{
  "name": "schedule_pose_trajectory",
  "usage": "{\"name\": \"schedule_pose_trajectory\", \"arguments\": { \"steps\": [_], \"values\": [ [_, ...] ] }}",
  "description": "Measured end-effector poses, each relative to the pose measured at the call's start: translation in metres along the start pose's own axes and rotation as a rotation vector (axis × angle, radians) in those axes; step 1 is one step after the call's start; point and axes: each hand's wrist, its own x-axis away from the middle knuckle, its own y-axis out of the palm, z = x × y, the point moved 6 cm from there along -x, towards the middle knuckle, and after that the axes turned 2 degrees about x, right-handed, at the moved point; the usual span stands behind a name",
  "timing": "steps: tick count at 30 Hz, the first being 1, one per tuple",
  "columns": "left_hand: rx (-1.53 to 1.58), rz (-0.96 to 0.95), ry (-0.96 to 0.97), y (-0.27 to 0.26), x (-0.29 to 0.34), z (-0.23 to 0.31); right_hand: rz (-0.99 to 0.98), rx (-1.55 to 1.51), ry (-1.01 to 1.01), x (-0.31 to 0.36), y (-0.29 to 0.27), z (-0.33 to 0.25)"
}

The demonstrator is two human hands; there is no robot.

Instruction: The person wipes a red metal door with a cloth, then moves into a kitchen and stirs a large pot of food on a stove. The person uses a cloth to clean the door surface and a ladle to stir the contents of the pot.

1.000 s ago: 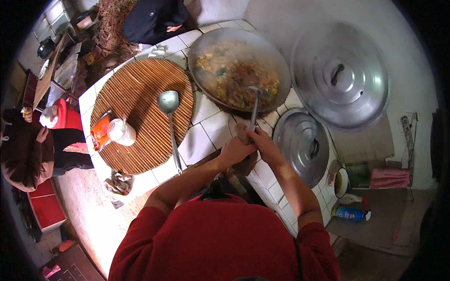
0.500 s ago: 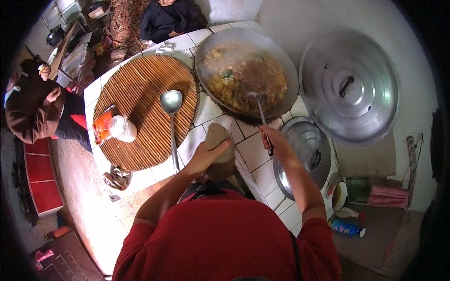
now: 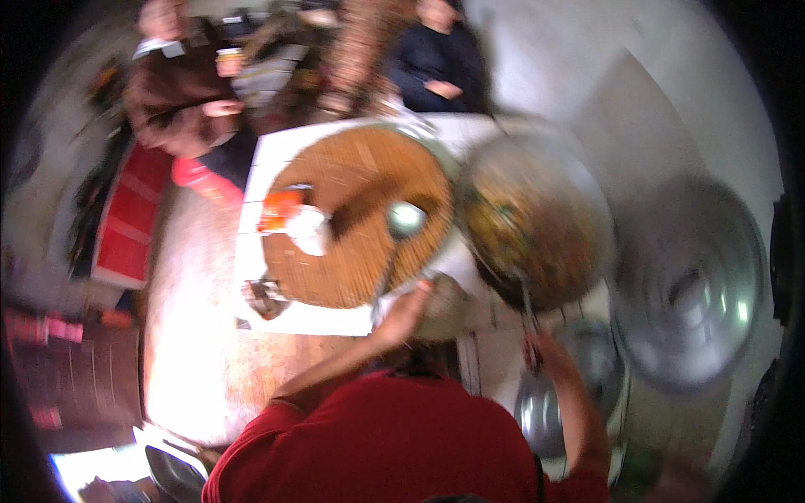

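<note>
My right hand (image 3: 549, 354) is closed round the handle of a metal cooking spatula (image 3: 527, 295). Its head is down in the food (image 3: 537, 222) at the near side of a large steaming wok (image 3: 610, 230). My left hand (image 3: 401, 320) grips a rounded grey-tan thing (image 3: 446, 307), perhaps a cloth; blur hides its kind. Close to that hand, a metal ladle (image 3: 406, 220) lies on a round slatted mat (image 3: 360, 159), its handle reaching toward my left wrist. Also on the mat are a white tub (image 3: 309, 231) and an orange packet (image 3: 281, 210).
A large metal lid (image 3: 688, 285) leans at the right against the wall. A smaller lid (image 3: 538, 415) lies beside my right forearm. A crumpled cloth (image 3: 265, 299) is at the counter's left corner. One person (image 3: 180, 101) stands far left, another (image 3: 438, 67) sits beyond the counter.
My view has swung left, so the counter, wok and lids appear further right and lower, and everything is blurred. Both hands keep their hold; the spatula is still in the wok.
</note>
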Motion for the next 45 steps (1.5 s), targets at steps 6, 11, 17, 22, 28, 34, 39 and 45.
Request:
{"name": "schedule_pose_trajectory", "arguments": {
  "steps": [6,11,17,22,28,34,39,45],
  "values": [
    [0.064,0.045,0.287,-0.016,0.006,0.047,0.266,0.295,0.038,-0.024,-0.045,0.046],
    [0.103,0.078,0.444,-0.030,0.026,0.079,0.435,0.317,0.159,-0.086,-0.071,0.064],
    [-0.354,0.235,0.670,-0.034,0.036,0.112,0.231,0.233,0.066,-0.176,-0.060,0.050],
    [-0.265,0.041,0.703,-0.030,0.044,0.152,0.260,-0.494,0.129,-0.190,-0.058,0.005],
    [-0.266,-0.246,0.900,-0.012,0.050,0.222,0.279,-0.510,0.191,-0.239,-0.116,-0.014],
    [-0.168,-0.546,1.176,0.018,0.065,0.283,0.473,-0.283,-0.075,-0.211,-0.199,-0.067],
    [-0.030,-0.660,1.200,0.033,0.062,0.293,0.551,-0.056,-0.055,-0.187,-0.268,-0.077],
    [0.007,-0.850,1.164,0.053,0.053,0.301,0.712,-0.008,0.004,-0.206,-0.334,-0.014]
  ]
}}
